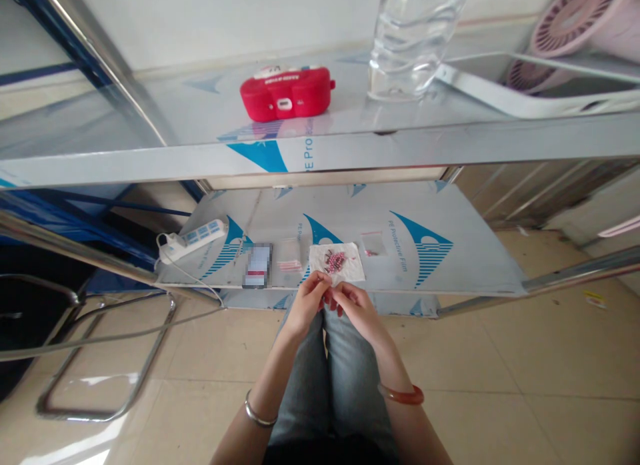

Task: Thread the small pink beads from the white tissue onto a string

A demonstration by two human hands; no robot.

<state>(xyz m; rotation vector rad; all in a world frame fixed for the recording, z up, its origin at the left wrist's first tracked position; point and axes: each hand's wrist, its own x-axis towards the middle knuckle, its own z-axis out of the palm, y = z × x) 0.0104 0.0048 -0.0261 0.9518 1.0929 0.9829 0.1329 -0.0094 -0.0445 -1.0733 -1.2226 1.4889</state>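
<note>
My left hand (313, 298) and my right hand (354, 301) meet at the front edge of the lower shelf, above my knees. Fingers of both are pinched closed with the tips together; whatever they hold is too small to make out. Just beyond them a white paper napkin (354, 272) carries a small heap of red-and-white pieces (335, 260). Right of the napkin lies a small clear zip bag (375, 242) with a few reddish bits inside. To the left rests another clear bag (289, 254) with pink-and-white strips at its lower end.
A phone (257, 265) and a white power strip (197, 240) lie on the lower shelf (480, 258), a cable trailing left. On the upper shelf (175, 128) stand a red case (286, 97), a water bottle (413, 45), a white-framed tray (525, 105) and a pink fan (580, 18).
</note>
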